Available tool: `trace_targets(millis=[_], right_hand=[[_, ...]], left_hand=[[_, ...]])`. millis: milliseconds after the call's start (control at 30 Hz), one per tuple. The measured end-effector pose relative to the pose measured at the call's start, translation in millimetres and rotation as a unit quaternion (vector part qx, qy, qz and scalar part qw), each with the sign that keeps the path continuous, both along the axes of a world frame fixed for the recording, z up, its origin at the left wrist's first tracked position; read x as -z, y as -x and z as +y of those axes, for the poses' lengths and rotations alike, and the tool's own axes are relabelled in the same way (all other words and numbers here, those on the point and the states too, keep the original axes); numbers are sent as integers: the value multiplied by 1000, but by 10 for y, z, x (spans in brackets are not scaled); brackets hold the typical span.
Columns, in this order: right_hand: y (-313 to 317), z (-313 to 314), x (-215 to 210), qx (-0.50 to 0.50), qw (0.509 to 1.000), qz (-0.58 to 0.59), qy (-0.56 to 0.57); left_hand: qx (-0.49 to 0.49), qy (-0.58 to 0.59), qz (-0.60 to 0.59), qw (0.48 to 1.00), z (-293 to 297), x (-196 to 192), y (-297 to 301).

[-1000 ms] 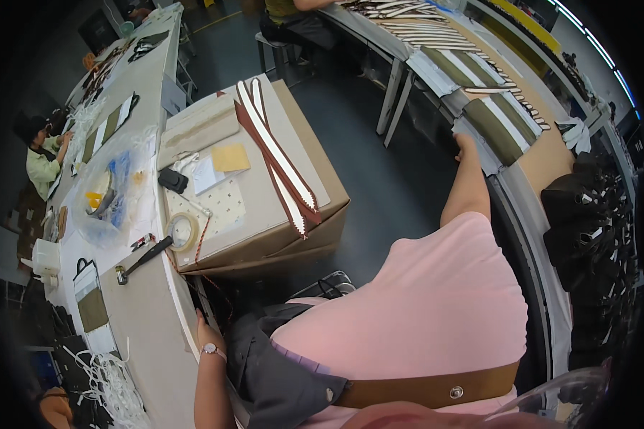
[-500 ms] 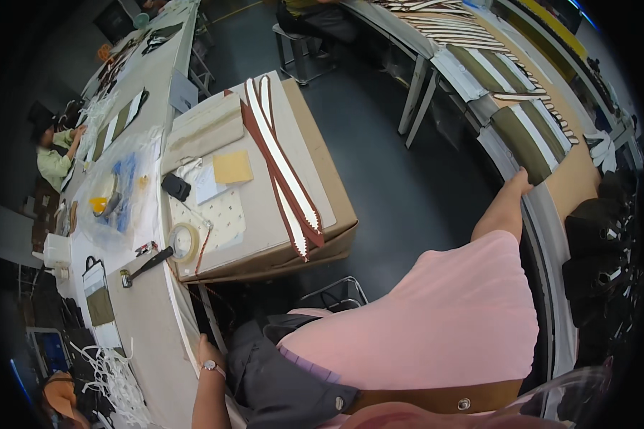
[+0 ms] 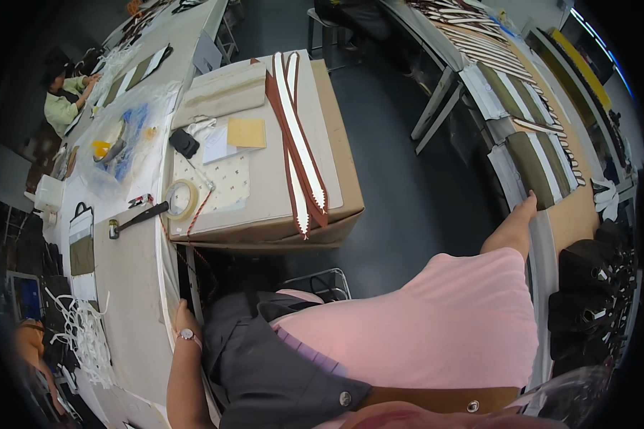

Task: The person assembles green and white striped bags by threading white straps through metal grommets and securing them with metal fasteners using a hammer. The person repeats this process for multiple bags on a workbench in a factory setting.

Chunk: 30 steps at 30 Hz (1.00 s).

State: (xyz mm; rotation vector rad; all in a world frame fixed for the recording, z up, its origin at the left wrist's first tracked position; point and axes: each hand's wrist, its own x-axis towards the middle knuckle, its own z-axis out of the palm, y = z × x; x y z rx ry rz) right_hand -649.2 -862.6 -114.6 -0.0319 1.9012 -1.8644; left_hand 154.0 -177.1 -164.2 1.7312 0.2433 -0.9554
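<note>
My left hand [image 3: 185, 320], with a watch on the wrist, rests at the edge of the left table [image 3: 132, 286]; most of its fingers are hidden. On the right, my right hand [image 3: 524, 207] reaches out to the near corner of an olive-and-white striped fabric panel [image 3: 532, 169]. Its fingers look extended against the table edge beside the panel, and nothing shows lifted in them. Long brown-and-white strips [image 3: 299, 143] lie crossed on the covered block between the tables.
A second striped panel [image 3: 506, 93] and rows of strips [image 3: 479, 48] lie farther along the right table. On the left are a hammer [image 3: 143, 218], a tape roll [image 3: 182, 199], a plastic bag [image 3: 125, 146] and white cords [image 3: 82, 339]. Another person [image 3: 64, 104] works far left.
The view has shifted, and both tables sit differently in it. My left hand stays at the left table's edge, and my right hand stays beside the near striped panel.
</note>
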Motion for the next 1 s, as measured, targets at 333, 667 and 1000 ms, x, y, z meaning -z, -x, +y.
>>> trace_targets(millis=[333, 667, 1000], right_hand=[[112, 151, -352, 97, 993, -14, -72], [665, -417, -169, -138, 983, -35, 119], [-1827, 271, -2983, -124, 826, 352, 422]], left_hand=[[-138, 31, 26, 990, 8, 340, -53], [-159, 27, 13, 987, -246, 300, 141], [-131, 112, 14, 985, -269, 175, 124]])
